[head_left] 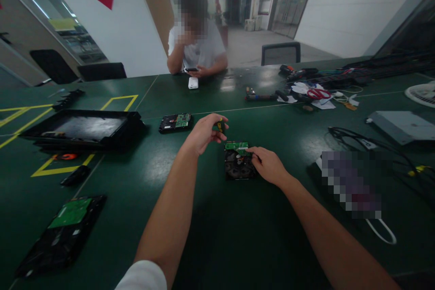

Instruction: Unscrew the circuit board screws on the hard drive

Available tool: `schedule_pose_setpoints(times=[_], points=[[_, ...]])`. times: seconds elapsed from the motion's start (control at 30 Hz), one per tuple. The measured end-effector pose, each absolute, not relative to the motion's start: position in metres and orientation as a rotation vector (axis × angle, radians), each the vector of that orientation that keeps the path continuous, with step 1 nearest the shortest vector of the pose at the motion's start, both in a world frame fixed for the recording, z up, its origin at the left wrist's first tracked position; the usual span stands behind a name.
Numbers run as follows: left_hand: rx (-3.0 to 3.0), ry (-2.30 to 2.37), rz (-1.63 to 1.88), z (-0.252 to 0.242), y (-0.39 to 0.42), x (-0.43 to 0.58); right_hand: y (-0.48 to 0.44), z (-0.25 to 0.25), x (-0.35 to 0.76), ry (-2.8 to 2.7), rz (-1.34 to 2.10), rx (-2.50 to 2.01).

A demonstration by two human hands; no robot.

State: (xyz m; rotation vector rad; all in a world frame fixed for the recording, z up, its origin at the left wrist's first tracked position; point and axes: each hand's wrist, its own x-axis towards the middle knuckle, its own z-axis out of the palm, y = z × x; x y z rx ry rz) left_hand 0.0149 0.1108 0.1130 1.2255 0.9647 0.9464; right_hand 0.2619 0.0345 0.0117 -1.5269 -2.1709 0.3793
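In front of me on the green table lies a hard drive (239, 167), with a green circuit board (237, 146) along its far end. My right hand (270, 165) reaches in from the right, its fingertips on the board's edge; whether they pinch it I cannot make out. Just up and to the left of the drive, my left hand (205, 133) is raised with curled fingers around a small black-and-yellow tool (220, 125), perhaps a screwdriver; its shaft is not visible. A second hard drive (176, 123) rests beyond my left hand, and a third hard drive (63, 235) is at the near left.
Black plastic trays (84, 127) are stacked at left. To the right lie a blurred-out object (351, 186) with a white loop, black cables (356, 138) and a grey metal box (404, 127). Tools and papers (312, 93) clutter the far right. A person (197, 45) sits opposite, holding a phone.
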Motion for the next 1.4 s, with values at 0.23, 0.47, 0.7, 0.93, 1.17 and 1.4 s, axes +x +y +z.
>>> schedule_pose_setpoints(times=[0.23, 0.47, 0.7, 0.93, 1.17, 1.4], points=[[1.177, 0.962, 0.936, 0.1126, 0.1129, 0.0146, 0.0339, 0.0115, 0.2619, -2.175, 0.375, -1.528], [1.237, 0.874, 0.888, 0.1107, 0.112, 0.0118, 0.0347, 0.0106, 0.2618, -2.175, 0.376, -1.515], [1.346, 0.9, 0.875, 0.1135, 0.1072, 0.0134, 0.0349, 0.0088, 0.2615, -2.158, 0.373, -1.508], [1.273, 0.889, 0.855, 0.1134, 0.1075, 0.0146, 0.0347, 0.008, 0.262, -2.158, 0.367, -1.519], [1.219, 0.894, 0.856, 0.1106, 0.1123, 0.0118, 0.0351, 0.0078, 0.2625, -2.161, 0.376, -1.524], [1.265, 0.928, 0.874, 0.1116, 0.1118, 0.0076, 0.035, 0.0075, 0.2626, -2.154, 0.371, -1.524]])
